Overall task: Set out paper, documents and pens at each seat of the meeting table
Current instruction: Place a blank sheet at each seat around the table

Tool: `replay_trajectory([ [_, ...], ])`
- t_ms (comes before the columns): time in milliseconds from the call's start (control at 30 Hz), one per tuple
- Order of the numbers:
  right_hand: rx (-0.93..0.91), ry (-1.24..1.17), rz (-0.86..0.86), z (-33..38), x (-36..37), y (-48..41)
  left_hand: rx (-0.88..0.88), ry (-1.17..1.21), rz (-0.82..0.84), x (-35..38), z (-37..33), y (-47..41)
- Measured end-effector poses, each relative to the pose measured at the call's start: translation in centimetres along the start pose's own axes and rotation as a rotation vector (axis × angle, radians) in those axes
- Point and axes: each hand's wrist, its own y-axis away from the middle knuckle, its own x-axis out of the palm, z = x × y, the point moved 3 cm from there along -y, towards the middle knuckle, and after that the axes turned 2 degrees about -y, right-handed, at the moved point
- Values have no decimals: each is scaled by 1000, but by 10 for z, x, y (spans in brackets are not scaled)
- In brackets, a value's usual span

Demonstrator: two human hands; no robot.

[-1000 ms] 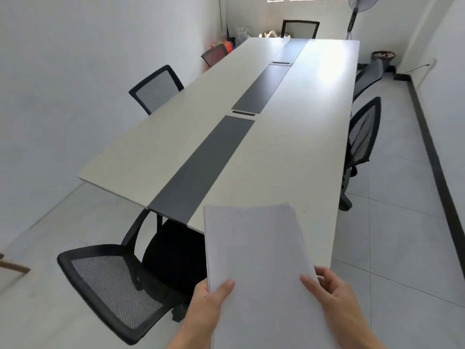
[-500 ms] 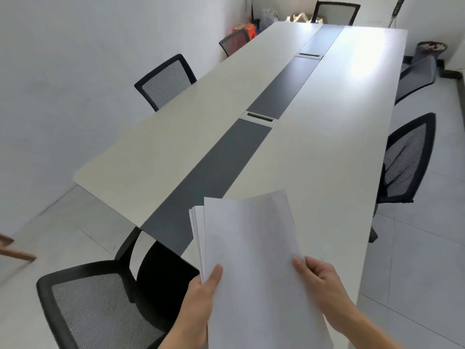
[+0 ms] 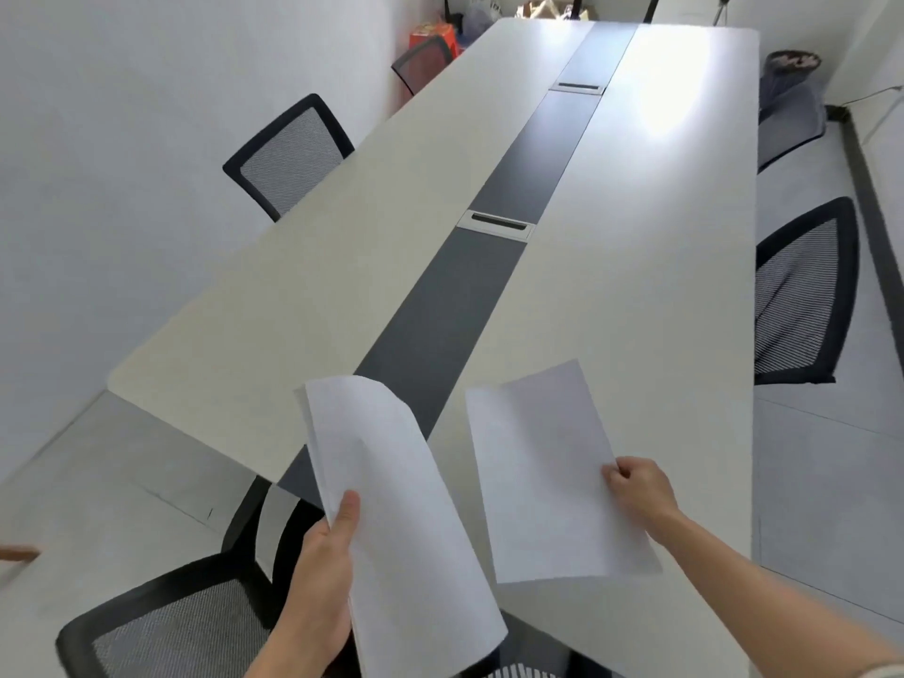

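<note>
Left hand (image 3: 323, 574) gripped the stack of white paper sheets (image 3: 391, 482) at its near left edge, thumb flat on top, fingers hidden underneath. The stack's far corner curled over, and it hung over the near end of the long white meeting table (image 3: 636, 286), partly past the table edge.

Right hand (image 3: 636, 486) pinched a single white paper sheet (image 3: 548, 472) at its right edge, fingers curled in. The sheet sat over the near right part of the tabletop, just beside the stack and apart from it, with a clear gap between them. Couldn't tell whether the sheet touched the table surface.

A dark grey centre strip (image 3: 464, 296) ran the length of the table. There were two silver cable slots in it, one at mid-table (image 3: 496, 225) and one further up (image 3: 577, 87).

Seats:
- Black mesh-back chair at the near end (image 3: 161, 623), pushed partly under the table below the left hand.
- Black mesh chair on the left side (image 3: 288, 154), against the table edge.
- Black mesh chair on the right side (image 3: 802, 296), just beside the table.
- Another dark chair further along the left (image 3: 423, 61).
- Grey chair further along the right (image 3: 787, 124).

A dark round bin (image 3: 792, 61) stood in the far right corner, and there was blurred clutter behind the far end of the table.
</note>
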Motion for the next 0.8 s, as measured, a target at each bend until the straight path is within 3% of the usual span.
replay_trajectory([
  [233,134,207,-16,-15,13,-18,2,-63,13,-25,-10,-11],
  [433,167,265,-66,-14,4,3,-20,-135,170,-7,-21,-19],
  [600,58,-259,-123,10,-10,66,-41,-215,384,38,-29,-20],
  [800,123,-767,-87,-9,-23,164,-58,-389,723,119,-21,12],
])
